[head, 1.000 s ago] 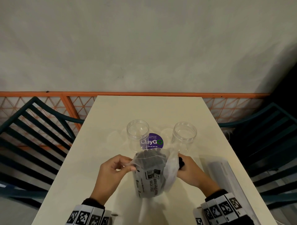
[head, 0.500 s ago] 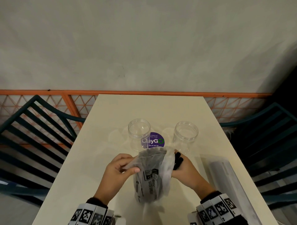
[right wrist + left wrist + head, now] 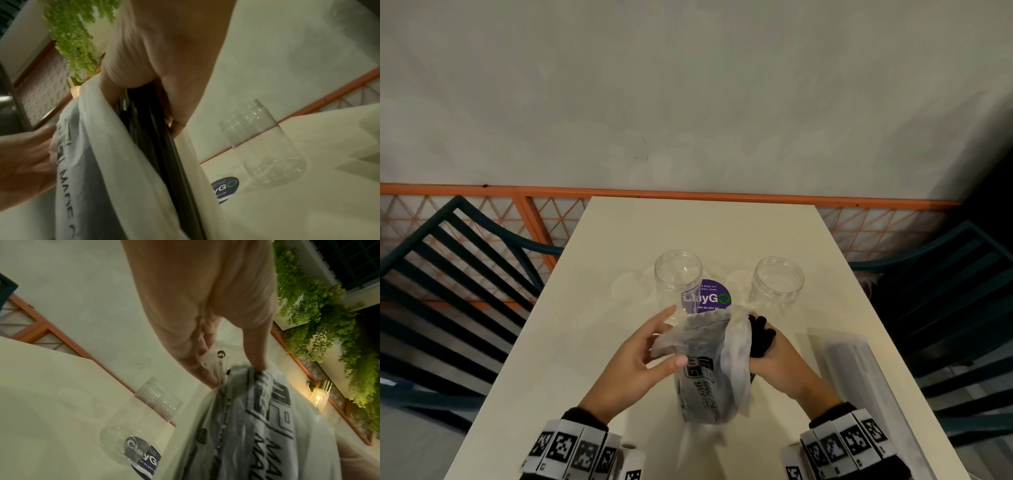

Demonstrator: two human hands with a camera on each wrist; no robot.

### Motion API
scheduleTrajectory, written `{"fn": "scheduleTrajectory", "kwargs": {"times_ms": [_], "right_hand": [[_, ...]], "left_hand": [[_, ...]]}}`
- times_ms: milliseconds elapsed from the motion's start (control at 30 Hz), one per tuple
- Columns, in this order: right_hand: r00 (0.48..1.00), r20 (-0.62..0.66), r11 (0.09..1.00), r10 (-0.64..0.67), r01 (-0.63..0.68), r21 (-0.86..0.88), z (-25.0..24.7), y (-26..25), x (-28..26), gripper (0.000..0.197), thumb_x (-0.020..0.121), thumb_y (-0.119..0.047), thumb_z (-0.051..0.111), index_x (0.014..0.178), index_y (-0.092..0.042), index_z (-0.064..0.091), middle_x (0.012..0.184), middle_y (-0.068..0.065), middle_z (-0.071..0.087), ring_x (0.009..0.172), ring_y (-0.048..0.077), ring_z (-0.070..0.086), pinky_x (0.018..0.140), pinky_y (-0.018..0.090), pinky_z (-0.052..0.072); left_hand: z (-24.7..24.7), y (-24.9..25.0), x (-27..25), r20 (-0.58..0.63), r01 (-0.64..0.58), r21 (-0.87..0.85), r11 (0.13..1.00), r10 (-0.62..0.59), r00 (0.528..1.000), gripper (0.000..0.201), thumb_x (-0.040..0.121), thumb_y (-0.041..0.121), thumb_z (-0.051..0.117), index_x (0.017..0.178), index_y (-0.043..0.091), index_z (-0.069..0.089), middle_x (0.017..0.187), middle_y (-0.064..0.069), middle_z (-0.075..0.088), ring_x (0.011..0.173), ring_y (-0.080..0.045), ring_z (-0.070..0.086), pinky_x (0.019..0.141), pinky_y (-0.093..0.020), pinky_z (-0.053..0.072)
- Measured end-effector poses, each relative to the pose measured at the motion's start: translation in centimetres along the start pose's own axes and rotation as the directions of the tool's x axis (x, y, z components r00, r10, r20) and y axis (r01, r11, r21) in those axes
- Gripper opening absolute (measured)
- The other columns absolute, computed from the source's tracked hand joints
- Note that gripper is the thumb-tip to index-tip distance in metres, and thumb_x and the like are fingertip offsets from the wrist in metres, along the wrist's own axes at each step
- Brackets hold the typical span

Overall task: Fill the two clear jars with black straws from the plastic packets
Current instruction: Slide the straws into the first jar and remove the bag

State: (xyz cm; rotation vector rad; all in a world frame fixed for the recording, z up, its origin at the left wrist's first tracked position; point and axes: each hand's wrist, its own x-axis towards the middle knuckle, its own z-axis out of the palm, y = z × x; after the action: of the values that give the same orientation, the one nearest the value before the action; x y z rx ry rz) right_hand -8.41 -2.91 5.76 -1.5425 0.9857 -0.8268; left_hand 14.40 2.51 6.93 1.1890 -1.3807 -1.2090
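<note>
Two clear jars stand open and empty at mid-table, the left jar and the right jar. In front of them a printed plastic packet stands upright between my hands. My left hand pinches the packet's loose upper edge between thumb and fingers. My right hand grips a bundle of black straws that sticks out of the packet's right side. The straws' lower ends are hidden in the plastic.
A second long plastic packet lies along the table's right edge. A purple round sticker is on the tabletop between the jars. Dark slatted chairs flank the table on both sides. A wall with an orange rail backs it.
The black straws have come further out on the packet's right side in my right hand. My left fingers have stretched out straighter along the packet's upper edge.
</note>
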Motion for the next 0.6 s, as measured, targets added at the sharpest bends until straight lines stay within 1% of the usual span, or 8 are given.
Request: {"fn": "scheduleTrajectory", "kwargs": {"times_ms": [67, 100, 167, 267, 400, 467, 533, 600], "right_hand": [[1.0, -0.004, 1.0, 0.006, -0.006, -0.01, 0.4, -0.1, 0.3, 0.03, 0.059, -0.026, 0.069, 0.086, -0.021, 0.058, 0.074, -0.013, 0.066, 0.073, -0.007, 0.059, 0.068, 0.009, 0.045], [1.0, -0.024, 1.0, 0.001, -0.002, -0.027, 0.6, -0.2, 0.4, 0.033, 0.056, -0.032, 0.068, 0.085, -0.022, 0.057, 0.074, -0.011, 0.064, 0.073, -0.01, 0.059, 0.068, 0.007, 0.044], [0.999, -0.047, 0.998, -0.013, 0.01, -0.066, 0.7, -0.6, 0.5, 0.034, 0.053, -0.038, 0.065, 0.083, -0.028, 0.053, 0.071, -0.014, 0.063, 0.073, -0.017, 0.057, 0.068, 0.002, 0.041], [0.999, -0.013, 0.998, -0.047, 0.047, -0.036, 0.4, -0.8, 0.3, 0.038, 0.06, -0.023, 0.072, 0.094, -0.025, 0.057, 0.086, -0.022, 0.067, 0.085, -0.006, 0.061, 0.075, 0.007, 0.044], [0.998, -0.037, 0.998, -0.054, 0.055, 0.026, 0.4, -0.4, -0.1, 0.052, 0.059, -0.026, 0.079, 0.106, -0.019, 0.059, 0.1, -0.01, 0.068, 0.099, 0.007, 0.063, 0.083, 0.016, 0.048], [0.999, -0.021, 0.999, -0.034, 0.035, 0.03, 0.5, -0.2, -0.2, 0.062, 0.058, -0.026, 0.081, 0.115, -0.018, 0.058, 0.107, -0.002, 0.069, 0.105, 0.012, 0.062, 0.087, 0.02, 0.049], [0.999, -0.022, 0.999, -0.032, 0.032, 0.015, 0.6, -0.3, -0.2, 0.06, 0.059, -0.025, 0.081, 0.114, -0.017, 0.058, 0.104, -0.004, 0.07, 0.104, 0.012, 0.063, 0.085, 0.019, 0.049], [0.998, -0.04, 0.999, -0.04, 0.04, 0.003, 0.6, -0.6, -0.1, 0.055, 0.058, -0.024, 0.078, 0.109, -0.018, 0.059, 0.099, -0.012, 0.07, 0.099, 0.007, 0.063, 0.081, 0.015, 0.048]], "left_hand": [[-0.2, 0.1, 0.2, -0.063, -0.033, 0.093, 0.995, 0.039, 0.997, 0.049, 0.053, 0.047, 0.079, 0.1, 0.038, 0.07, 0.093, 0.012, 0.065, 0.085, -0.005, 0.062, 0.077, -0.013, 0.047], [-0.2, 0.1, 0.3, -0.125, -0.041, 0.096, 0.995, 0.052, 0.991, 0.043, 0.047, 0.05, 0.08, 0.088, 0.037, 0.074, 0.088, 0.011, 0.067, 0.081, -0.005, 0.062, 0.076, -0.013, 0.048], [0.0, 0.1, 0.6, -0.228, -0.039, 0.051, 0.998, 0.05, 0.972, 0.023, 0.048, 0.033, 0.086, 0.068, 0.033, 0.076, 0.074, 0.008, 0.07, 0.073, -0.005, 0.064, 0.074, -0.012, 0.05], [0.2, -0.3, 0.6, -0.308, -0.012, 0.05, 0.999, 0.027, 0.951, 0.019, 0.06, 0.007, 0.079, 0.059, 0.026, 0.074, 0.067, 0.005, 0.071, 0.065, -0.005, 0.063, 0.064, -0.012, 0.049], [0.5, -1.2, 0.6, -0.303, 0.048, -0.038, 0.998, -0.058, 0.951, 0.018, 0.079, -0.002, 0.065, 0.069, 0.013, 0.065, 0.062, 0.006, 0.067, 0.059, -0.004, 0.056, 0.057, -0.011, 0.045], [0.6, -1.4, 0.2, -0.203, 0.059, -0.116, 0.992, -0.082, 0.976, 0.006, 0.086, 0.007, 0.06, 0.08, 0.008, 0.059, 0.067, 0.004, 0.062, 0.066, -0.012, 0.052, 0.058, -0.012, 0.041], [0.4, -1.3, -0.1, -0.084, 0.08, -0.159, 0.984, -0.094, 0.992, 0.021, 0.078, 0.023, 0.064, 0.091, 0.01, 0.054, 0.077, 0.001, 0.059, 0.073, -0.019, 0.05, 0.062, -0.015, 0.042], [-0.1, -0.8, 0.1, -0.004, 0.077, -0.118, 0.99, -0.078, 0.997, 0.043, 0.068, 0.029, 0.071, 0.106, 0.021, 0.054, 0.09, 0.007, 0.059, 0.076, -0.014, 0.057, 0.068, -0.018, 0.047]]}}
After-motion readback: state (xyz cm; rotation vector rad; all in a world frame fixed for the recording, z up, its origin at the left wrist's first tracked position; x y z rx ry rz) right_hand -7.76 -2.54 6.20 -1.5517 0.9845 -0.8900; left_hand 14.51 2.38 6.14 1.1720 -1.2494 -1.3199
